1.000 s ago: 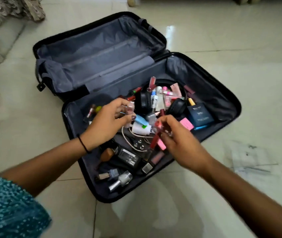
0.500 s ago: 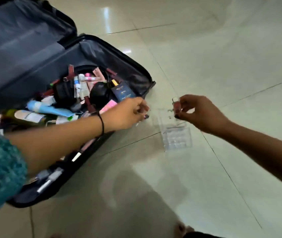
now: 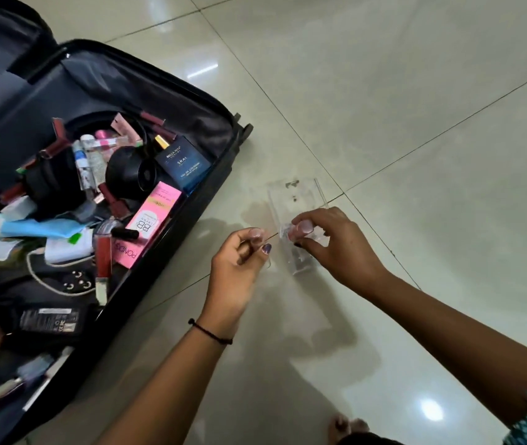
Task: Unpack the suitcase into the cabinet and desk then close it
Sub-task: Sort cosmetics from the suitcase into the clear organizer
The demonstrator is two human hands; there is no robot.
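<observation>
One black suitcase [image 3: 120, 316], lid open, lies on the tiled floor [image 3: 384, 123], its lower half packed with mixed cosmetics. Among them: one blue cologne box [image 3: 183, 163], one pink BB cream box [image 3: 153, 216], one red lip gloss tube [image 3: 103, 252]. One clear acrylic organizer [image 3: 294, 200] sits on the floor just right of the case. Right hand [image 3: 336, 248]: fingers pinch one small bottle [image 3: 300, 228] over the organizer. Left hand [image 3: 236, 268]: fingers curled beside it; contents cannot be told. One black wristband [image 3: 210, 332] on the left wrist.

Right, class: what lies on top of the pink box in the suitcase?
A black tube lies across the pink box; whatever is under the box is hidden.
</observation>
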